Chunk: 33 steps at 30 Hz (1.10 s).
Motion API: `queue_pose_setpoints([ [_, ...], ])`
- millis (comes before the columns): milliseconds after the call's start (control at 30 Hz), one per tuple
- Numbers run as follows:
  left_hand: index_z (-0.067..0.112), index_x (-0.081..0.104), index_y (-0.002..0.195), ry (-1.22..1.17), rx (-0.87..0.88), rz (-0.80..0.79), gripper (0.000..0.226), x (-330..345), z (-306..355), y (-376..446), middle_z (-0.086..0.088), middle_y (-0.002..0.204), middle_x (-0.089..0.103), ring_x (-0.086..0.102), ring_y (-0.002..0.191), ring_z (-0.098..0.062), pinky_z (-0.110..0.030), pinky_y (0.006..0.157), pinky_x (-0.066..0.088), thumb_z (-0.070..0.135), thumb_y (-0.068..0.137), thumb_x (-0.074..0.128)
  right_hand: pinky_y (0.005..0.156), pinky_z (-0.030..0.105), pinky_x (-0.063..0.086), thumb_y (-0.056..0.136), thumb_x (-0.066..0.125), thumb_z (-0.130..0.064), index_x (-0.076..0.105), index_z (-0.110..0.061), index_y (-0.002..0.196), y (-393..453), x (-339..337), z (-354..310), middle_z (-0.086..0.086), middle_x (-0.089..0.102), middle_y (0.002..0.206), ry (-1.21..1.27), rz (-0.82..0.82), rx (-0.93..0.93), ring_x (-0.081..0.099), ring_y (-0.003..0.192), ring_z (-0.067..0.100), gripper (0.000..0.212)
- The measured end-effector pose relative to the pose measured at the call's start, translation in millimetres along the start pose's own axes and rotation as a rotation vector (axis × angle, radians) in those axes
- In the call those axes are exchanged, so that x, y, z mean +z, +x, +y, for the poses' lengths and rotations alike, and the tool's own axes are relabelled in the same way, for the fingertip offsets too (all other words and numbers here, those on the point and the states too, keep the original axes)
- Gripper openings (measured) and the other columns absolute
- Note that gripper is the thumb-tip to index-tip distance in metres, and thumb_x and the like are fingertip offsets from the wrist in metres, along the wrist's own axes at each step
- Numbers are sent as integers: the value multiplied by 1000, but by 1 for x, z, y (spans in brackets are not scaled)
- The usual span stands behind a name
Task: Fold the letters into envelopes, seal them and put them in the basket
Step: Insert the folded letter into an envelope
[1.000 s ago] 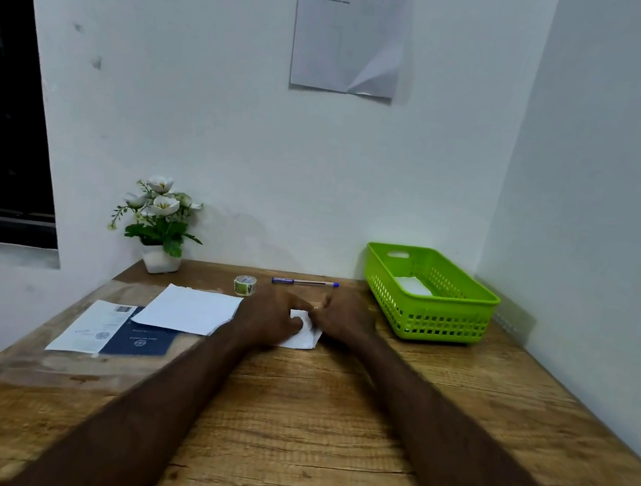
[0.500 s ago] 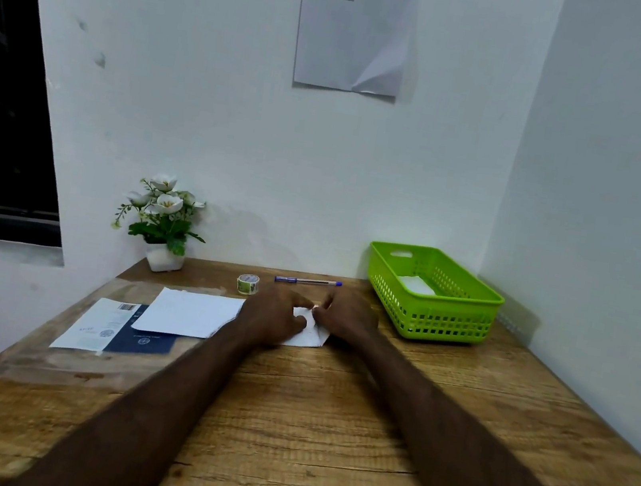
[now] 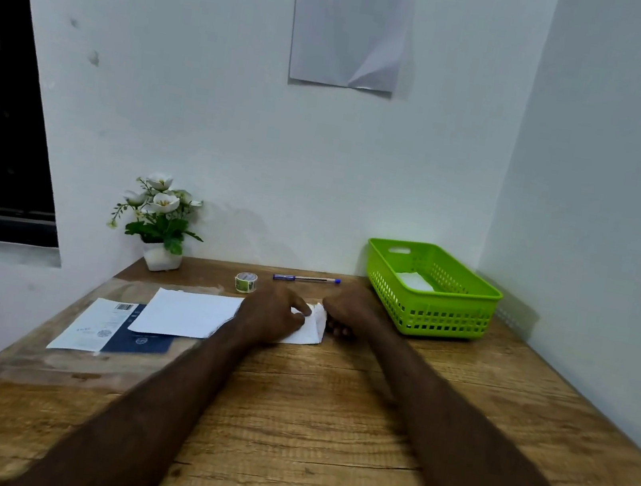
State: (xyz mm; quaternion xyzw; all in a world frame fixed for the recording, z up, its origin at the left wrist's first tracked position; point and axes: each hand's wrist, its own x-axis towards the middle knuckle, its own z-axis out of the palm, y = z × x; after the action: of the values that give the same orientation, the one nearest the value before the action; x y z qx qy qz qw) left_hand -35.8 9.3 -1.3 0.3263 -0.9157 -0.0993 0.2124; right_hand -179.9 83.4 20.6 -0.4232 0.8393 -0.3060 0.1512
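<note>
Small folded white paper letter (image 3: 307, 329): flat on the wooden desk (image 3: 325, 411), long axis left-right; we pinched it with our left hand (image 3: 272, 313), right hand (image 3: 346, 310) curled at its right end; green plastic basket (image 3: 445, 317) further right

Two bare forearms, no sleeves in view; left hand (image 3: 273, 315) and right hand (image 3: 350, 310) ringless

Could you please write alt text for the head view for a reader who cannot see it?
Both hands, left and right, work a folded white paper on a wooden table. A green basket stands to the right, with loose sheets to the left.
</note>
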Motion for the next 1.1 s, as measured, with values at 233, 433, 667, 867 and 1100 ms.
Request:
queue_pose_setpoints([
  [233,20,83,95,-262,-127,15,10,-2,-7,1,5,93,78,65,76,-7,-17,56,42,20,88,76,37,16,37,93,66,-18,75,-11,97,-13,-13,12,2,62,61,230,-236,-168,49,37,8,12],
  [433,27,78,105,-151,-164,102,19,-8,-4,-5,11,100,74,64,85,-6,-22,66,43,37,89,74,38,17,39,89,73,-17,80,-22,106,-5,-5,8,-7,59,49,-41,-164,-351,45,36,8,20],
  [667,30,71,124,40,-20,-4,33,0,-8,-2,9,136,64,51,130,-17,-39,104,46,43,96,63,41,24,43,89,75,-22,72,-8,101,-5,-3,8,5,59,59,-43,-156,-235,50,43,14,19],
  [867,25,65,127,162,-66,17,42,6,-4,10,-6,136,59,50,130,-29,-46,103,46,51,97,54,41,22,45,83,81,-26,69,-8,90,-1,1,7,5,61,55,-9,-151,-130,53,42,15,22],
  [1100,17,71,108,166,-120,1,53,5,-6,14,-10,119,70,59,114,-33,-45,97,49,61,90,48,40,22,46,84,80,-22,71,-5,91,-1,1,5,10,66,68,-33,-190,-109,59,54,20,21],
])
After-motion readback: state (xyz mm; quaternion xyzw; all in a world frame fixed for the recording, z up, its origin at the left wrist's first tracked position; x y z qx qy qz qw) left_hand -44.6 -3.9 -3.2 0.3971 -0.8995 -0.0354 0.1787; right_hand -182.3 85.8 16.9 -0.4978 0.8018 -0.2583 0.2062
